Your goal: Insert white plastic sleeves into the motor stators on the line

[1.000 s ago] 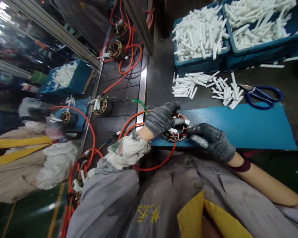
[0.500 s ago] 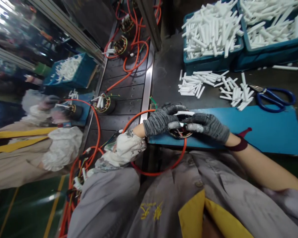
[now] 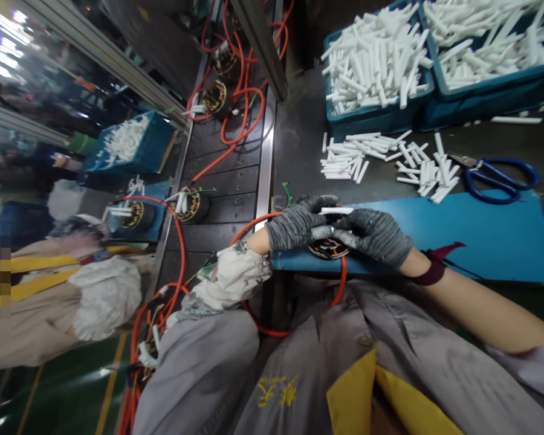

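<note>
My left hand (image 3: 297, 225), in a grey striped glove, is closed at the upper left of a round wound coil part (image 3: 330, 249). My right hand (image 3: 377, 235), gloved alike, is closed at its right side, with fingertips meeting the left ones over the part. What the fingertips pinch is too small to make out. A white sleeve tube (image 3: 338, 211) lies between the two hands, just above the fingertips. The part rests on a blue mat (image 3: 480, 235), and an orange-red hose (image 3: 340, 284) hangs from it over the mat's front edge.
Blue bins (image 3: 381, 121) of white tubes stand at the back right, with loose tubes (image 3: 344, 158) before them. Blue-handled scissors (image 3: 501, 181) lie right. A conveyor (image 3: 222, 202) on the left carries coil parts (image 3: 190, 205) and hoses. Further left, a co-worker's sleeve (image 3: 106, 290) shows.
The white tube between my hands now looks straighter, and the fingertips have drawn together. The hose below the part has shifted. The co-worker's hands have moved down, off their coil part.
</note>
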### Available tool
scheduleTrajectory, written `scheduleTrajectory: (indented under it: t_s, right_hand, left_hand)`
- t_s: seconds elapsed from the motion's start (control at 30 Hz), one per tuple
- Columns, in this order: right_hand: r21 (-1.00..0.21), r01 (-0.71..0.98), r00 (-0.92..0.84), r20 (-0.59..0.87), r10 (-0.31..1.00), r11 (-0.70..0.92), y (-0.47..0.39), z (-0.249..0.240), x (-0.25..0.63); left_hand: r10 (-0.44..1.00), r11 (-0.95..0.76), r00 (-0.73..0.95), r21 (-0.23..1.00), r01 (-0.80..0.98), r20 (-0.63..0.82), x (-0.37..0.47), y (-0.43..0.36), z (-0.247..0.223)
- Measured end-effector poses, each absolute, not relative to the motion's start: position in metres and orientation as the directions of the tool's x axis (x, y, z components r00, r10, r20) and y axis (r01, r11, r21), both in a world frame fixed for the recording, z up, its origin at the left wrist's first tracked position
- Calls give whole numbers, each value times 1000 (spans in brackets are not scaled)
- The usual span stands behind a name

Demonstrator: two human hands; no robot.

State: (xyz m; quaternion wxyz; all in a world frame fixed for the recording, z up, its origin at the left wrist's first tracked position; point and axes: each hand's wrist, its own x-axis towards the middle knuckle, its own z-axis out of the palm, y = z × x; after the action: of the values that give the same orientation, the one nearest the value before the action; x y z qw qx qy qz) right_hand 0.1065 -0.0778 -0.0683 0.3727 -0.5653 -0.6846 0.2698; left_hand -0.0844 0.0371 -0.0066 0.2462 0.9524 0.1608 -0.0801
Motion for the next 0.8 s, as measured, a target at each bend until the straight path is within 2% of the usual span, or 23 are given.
scheduleTrajectory:
  t_s: [0.07,0.13,0.2,0.3,0.37,0.43,0.5,0.6,0.7,0.8]
  right_hand:
    - [-769,586,-83,259,962,257,-81,-67,110]
    - [-800,534,-79,272,959,272,-84,-68,118]
    - [-852,457,-71,251,965,255,-88,-70,128]
    - [-888,401,-43,226,973,224,-101,-70,139]
    - [-869,451,-16,221,975,204,-115,-67,136]
    - [-809,528,-73,260,963,259,-127,-66,124]
    - [-716,593,-185,323,928,368,-131,-69,110]
    - [-619,659,-256,350,901,428,-121,-73,96]
    - [-631,659,-277,303,912,409,-106,-66,94]
    - [-609,728,-244,199,949,315,-95,-47,89]
  left_hand:
    - [285,-865,916,337,372,-281,-75,34,-3]
    - [299,-893,902,241,379,-312,-61,28,-1]
    - [295,-907,902,206,368,-315,-44,22,-1]
    - [280,-907,934,258,334,-223,-33,18,2]
    - [349,-873,934,339,351,-71,-44,22,6]
    - [421,-819,906,448,360,41,-67,30,8]
    - [369,-801,929,514,306,23,-94,39,3]
    - [242,-831,966,496,253,-88,-122,44,-11]
    - [291,-843,943,424,332,-160,-128,39,-23]
    - [321,-861,936,367,352,-144,-123,31,-31]
